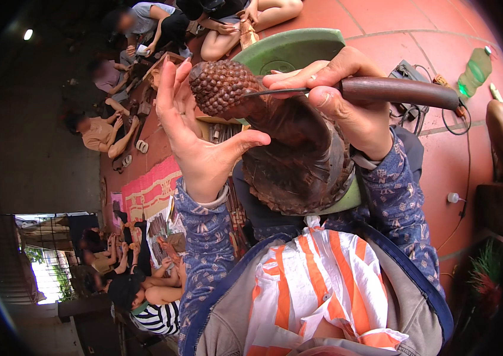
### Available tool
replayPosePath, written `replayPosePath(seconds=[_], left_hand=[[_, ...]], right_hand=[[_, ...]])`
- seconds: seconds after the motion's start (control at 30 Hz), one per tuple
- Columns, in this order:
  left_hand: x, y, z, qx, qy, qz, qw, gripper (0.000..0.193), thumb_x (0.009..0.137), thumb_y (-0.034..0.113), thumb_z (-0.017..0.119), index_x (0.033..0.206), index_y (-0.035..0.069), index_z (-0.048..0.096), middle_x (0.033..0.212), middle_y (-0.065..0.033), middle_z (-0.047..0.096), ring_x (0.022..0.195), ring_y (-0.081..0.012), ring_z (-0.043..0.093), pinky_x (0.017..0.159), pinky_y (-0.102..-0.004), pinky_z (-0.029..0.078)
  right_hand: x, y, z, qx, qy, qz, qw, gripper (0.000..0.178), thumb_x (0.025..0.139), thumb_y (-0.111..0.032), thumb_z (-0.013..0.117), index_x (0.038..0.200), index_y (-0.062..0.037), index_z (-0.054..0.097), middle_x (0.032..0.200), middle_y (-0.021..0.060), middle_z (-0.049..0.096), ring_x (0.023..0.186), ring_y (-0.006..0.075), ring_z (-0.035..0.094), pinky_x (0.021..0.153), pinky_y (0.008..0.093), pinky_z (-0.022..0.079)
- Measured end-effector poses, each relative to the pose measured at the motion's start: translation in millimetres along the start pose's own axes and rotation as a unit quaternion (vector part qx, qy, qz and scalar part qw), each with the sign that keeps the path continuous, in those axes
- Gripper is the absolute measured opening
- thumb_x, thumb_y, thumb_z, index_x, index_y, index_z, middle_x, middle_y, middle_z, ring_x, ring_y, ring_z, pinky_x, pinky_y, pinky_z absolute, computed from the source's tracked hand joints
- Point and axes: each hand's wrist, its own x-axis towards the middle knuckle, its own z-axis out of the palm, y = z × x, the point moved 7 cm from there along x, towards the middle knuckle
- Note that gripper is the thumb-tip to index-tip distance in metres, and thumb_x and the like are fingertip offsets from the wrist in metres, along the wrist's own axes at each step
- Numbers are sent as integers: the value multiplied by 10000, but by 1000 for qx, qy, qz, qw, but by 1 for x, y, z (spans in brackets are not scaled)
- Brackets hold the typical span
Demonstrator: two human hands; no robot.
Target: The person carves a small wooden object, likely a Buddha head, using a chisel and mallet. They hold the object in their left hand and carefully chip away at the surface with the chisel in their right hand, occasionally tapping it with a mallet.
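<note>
A dark brown wood carving (pixel 299 160) lies in front of me. Its rounded end, like a head, is covered in small knobs, and its wider end lies toward my lap. My right hand (pixel 361 115) grips a carving knife (pixel 402 92) by its dark, thick handle. The thin blade points left and reaches the edge of the knobbed end. On the other side, my left hand (pixel 195 145) is open with thumb and fingers spread. Its fingers are beside the knobbed end; I cannot tell whether they touch it.
Behind the carving stands a green plastic chair (pixel 316 40). A green bottle (pixel 475 72) and a grey device with cables (pixel 408 71) are on the red tile floor (pixel 376 24) at right. Several people sit at left and far, near a pink patterned mat (pixel 150 187).
</note>
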Motion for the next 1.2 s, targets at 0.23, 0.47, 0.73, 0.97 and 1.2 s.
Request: replayPosePath(seconds=[0.23,0.47,0.73,0.97,1.2], left_hand=[[6,-15,23,-83,-37,-45,995,870,682,2,811,1357,58,265,1214,-141,522,1021,-192,588,893,-305,491],[4,-16,24,-96,-40,-65,992,832,723,0,782,1364,64,255,1217,-156,527,1073,-228,573,932,-333,476],[2,-15,23,-93,-37,-56,993,827,732,1,774,1366,63,248,1202,-149,528,1065,-220,572,934,-334,471],[2,-17,23,-80,-38,-66,994,827,723,16,788,1357,58,260,1189,-114,502,1036,-175,560,887,-296,485],[2,-18,20,-67,-24,-64,995,810,721,24,789,1344,55,273,1159,-100,490,1007,-159,555,853,-285,493]], right_hand=[[1,11,5,23,-15,2,1000,86,886,0,600,860,9,519,958,214,677,1011,268,649,893,377,521],[1,11,5,33,-10,-1,999,94,893,2,591,849,6,508,962,218,679,1008,256,650,894,373,519],[11,23,1,6,-58,91,994,163,919,-81,568,849,-37,428,920,282,652,966,370,651,932,509,489],[13,21,-5,39,-58,144,987,188,914,-125,565,861,-54,398,876,262,659,946,374,658,932,512,487],[1,2,-8,48,48,96,993,115,928,-75,503,858,-8,441,870,250,648,908,352,672,828,417,548]])
